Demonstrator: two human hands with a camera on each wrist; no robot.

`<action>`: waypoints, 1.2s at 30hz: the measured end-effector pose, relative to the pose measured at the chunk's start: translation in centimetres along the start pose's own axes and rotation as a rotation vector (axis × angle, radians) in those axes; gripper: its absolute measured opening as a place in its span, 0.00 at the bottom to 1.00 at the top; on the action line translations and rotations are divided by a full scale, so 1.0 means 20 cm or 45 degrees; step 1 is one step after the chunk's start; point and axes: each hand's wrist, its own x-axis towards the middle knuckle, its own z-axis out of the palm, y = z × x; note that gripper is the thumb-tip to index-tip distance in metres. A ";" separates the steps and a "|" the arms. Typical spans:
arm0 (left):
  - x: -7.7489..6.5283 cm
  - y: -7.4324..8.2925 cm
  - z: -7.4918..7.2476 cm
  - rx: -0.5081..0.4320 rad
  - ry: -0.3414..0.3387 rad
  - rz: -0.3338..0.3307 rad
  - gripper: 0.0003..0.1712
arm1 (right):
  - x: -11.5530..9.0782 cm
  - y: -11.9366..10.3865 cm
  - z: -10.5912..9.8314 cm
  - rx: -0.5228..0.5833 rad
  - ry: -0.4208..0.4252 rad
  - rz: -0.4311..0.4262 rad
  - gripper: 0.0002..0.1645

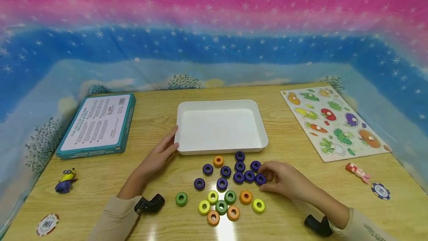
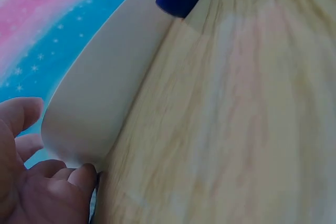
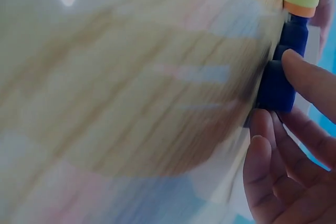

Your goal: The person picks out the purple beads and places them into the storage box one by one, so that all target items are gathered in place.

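My right hand [image 1: 284,178] is at the right end of a cluster of dark purple ring beads [image 1: 239,177]. Its thumb and fingers pinch the outermost purple ring bead [image 1: 260,179], which looks blue between them in the right wrist view [image 3: 276,86]. My left hand [image 1: 161,156] rests against a white rectangular tray [image 1: 221,151], its fingers along the left side and its thumb by the front left corner. That rounded corner shows beside the fingers in the left wrist view. Orange [image 1: 245,197], green [image 1: 181,199] and yellow ring beads [image 1: 258,205] lie nearer the body.
A teal-edged box [image 1: 97,122] lies at the back left, with a minion figure [image 1: 65,181] and a poker chip [image 1: 48,224] in front. On the right are a vegetable puzzle board [image 1: 334,122], a small red-and-pink figure [image 1: 357,173] and a blue-and-white chip [image 1: 380,191].
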 end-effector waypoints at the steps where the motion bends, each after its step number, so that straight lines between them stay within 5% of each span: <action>1: 0.00 0.00 0.01 -0.004 -0.002 -0.012 0.31 | 0.00 0.00 0.00 0.000 -0.004 0.001 0.18; 8: -0.01 0.05 0.04 -0.015 0.030 -0.055 0.29 | 0.00 -0.03 -0.07 0.032 -0.023 0.015 0.18; 16: -0.01 0.00 0.04 0.000 0.048 -0.008 0.30 | 0.14 -0.03 -0.21 0.008 0.226 -0.125 0.17; 20: -0.02 -0.01 0.04 0.023 0.063 0.012 0.29 | 0.25 -0.01 -0.24 -0.005 0.264 -0.159 0.18; 27: -0.02 -0.01 0.03 0.096 0.115 0.017 0.28 | 0.45 0.06 -0.19 -0.026 0.148 -0.228 0.18; 36: -0.01 -0.01 0.03 0.152 0.123 0.024 0.29 | 0.53 0.07 -0.14 -0.167 0.007 -0.147 0.18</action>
